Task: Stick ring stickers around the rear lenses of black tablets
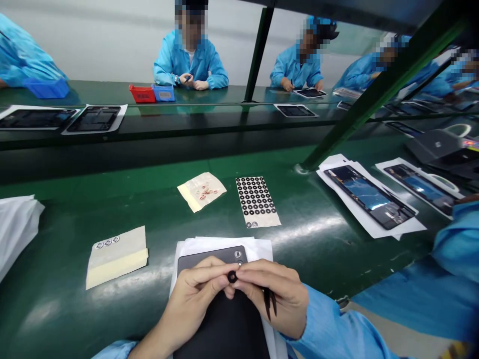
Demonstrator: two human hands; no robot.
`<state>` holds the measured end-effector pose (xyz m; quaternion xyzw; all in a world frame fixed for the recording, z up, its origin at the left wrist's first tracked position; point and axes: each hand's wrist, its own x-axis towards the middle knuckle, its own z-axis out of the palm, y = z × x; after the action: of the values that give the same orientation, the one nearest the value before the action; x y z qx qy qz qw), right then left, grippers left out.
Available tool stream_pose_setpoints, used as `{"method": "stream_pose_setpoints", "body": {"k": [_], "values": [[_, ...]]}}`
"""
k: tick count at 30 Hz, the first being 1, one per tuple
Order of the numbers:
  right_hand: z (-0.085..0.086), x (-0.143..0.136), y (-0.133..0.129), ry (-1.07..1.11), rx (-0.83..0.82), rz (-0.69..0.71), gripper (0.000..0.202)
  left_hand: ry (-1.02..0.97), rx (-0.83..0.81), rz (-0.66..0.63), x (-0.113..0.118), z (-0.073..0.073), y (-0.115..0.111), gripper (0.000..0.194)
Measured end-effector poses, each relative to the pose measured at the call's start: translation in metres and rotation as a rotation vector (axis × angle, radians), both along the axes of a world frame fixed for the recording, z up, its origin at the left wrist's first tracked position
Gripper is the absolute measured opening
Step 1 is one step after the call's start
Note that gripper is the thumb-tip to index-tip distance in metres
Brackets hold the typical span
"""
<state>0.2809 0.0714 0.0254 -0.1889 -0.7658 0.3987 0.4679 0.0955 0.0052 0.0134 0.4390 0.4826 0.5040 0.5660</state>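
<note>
Black ring (229,277), one: pinched by the left hand (190,294) and right hand (286,291), over the black tablet (235,324), by its far right corner; tablet at the counter (318,259)'s near edge. Dark tweezers (267,303), one: tucked in right hand. Handling, as judged: rim contact only; prongs clear of tablet.

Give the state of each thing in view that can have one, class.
Left hand: pinching the black ring.
Right hand: pinching the ring, holding tweezers.
Black ring: held, hole visible.
Tweezers: tips apart.
Black device: on white paper, partly covered.
Ring sheet: mostly covered with black rings.
Left sheet: three circles along one edge.
Red bin: upright.
</note>
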Motion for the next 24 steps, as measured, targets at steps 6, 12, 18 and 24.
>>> {"method": "stream_pose_setpoints", "body": {"k": [6,12,18,24], "values": [[0.0,0.0,0.0,-0.018,-0.007,-0.019,0.044,-0.024,-0.006,0.003,0.001,-0.002,0.0,0.025],[0.002,-0.001,0.001,-0.009,-0.004,-0.018,0.041,-0.035,-0.002,0.006,0.001,-0.003,0.0,0.024],[-0.002,-0.001,0.001,-0.017,0.002,-0.016,0.043,-0.028,0.001,0.013,0.002,0.0,-0.001,0.029],[-0.022,0.007,-0.004,-0.107,0.156,-0.041,0.058,-0.077,0.023,-0.018,0.004,0.001,-0.001,0.028]]}}
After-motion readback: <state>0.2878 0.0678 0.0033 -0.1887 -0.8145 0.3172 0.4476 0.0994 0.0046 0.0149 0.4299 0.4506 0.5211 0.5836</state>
